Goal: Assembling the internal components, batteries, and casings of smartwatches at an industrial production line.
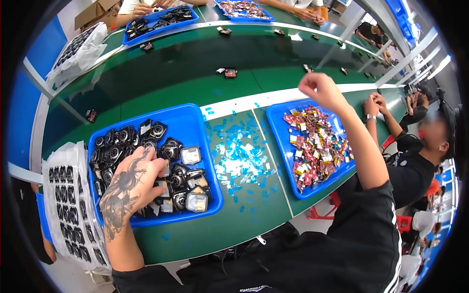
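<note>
Reaching with the left fingers [157, 168] bent among black cases [178, 178] in a blue tray [185, 126], apparently picking one out.
Cannot tell whether pinching there, or with the right fingers [312, 80], curled together near a second tray [274, 128]; calling next, probably, for a firm lift. Glossy cases, many with round centres; outward, thin blue tabs [242, 158] strewn across the green worktop [195, 239], then jumbled red-and-yellow parts [317, 151].

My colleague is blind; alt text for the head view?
A person's left hand is among black watch-like cases in a blue tray on a green table; the right hand is raised near a second blue tray of small red-and-yellow parts. Small blue pieces lie scattered between the trays.
</note>
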Demonstrator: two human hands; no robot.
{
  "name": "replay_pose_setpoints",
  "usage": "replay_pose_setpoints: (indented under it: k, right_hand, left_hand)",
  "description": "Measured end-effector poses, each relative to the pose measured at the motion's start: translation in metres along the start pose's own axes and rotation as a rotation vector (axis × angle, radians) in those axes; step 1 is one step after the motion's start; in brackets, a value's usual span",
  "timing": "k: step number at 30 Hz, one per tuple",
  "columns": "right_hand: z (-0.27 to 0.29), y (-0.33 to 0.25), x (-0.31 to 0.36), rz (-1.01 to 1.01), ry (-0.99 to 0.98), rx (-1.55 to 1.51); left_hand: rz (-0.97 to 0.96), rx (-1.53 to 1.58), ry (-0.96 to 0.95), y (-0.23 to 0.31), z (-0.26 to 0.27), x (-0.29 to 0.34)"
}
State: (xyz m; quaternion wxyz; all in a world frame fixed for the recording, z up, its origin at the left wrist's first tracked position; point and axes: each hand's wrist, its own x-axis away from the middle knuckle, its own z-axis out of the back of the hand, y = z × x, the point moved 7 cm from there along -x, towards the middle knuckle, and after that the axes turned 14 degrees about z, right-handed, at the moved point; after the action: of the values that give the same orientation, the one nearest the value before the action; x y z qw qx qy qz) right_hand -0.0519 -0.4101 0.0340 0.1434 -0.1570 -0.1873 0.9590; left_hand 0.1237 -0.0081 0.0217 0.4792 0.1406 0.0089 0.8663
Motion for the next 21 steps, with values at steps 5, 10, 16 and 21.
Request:
replay_pose_setpoints:
  k: [5,10,16,21]
  right_hand:
    - [-0.043,-0.027,0.050,0.070,-0.350,0.031]
    - [-0.035,-0.038,0.073,0.040,-0.218,0.056]
    - [-0.036,-0.048,0.080,0.106,-0.067,0.061]
    - [-0.035,-0.061,0.085,0.146,-0.079,0.172]
  left_hand:
    - [-0.033,0.074,-0.070,0.009,-0.002,-0.005]
    - [-0.040,0.349,-0.038,0.012,0.008,-0.007]
    - [0.008,1.359,-0.053,0.025,0.007,-0.029]
    - [0.170,1.712,-0.120,0.028,-0.010,-0.029]
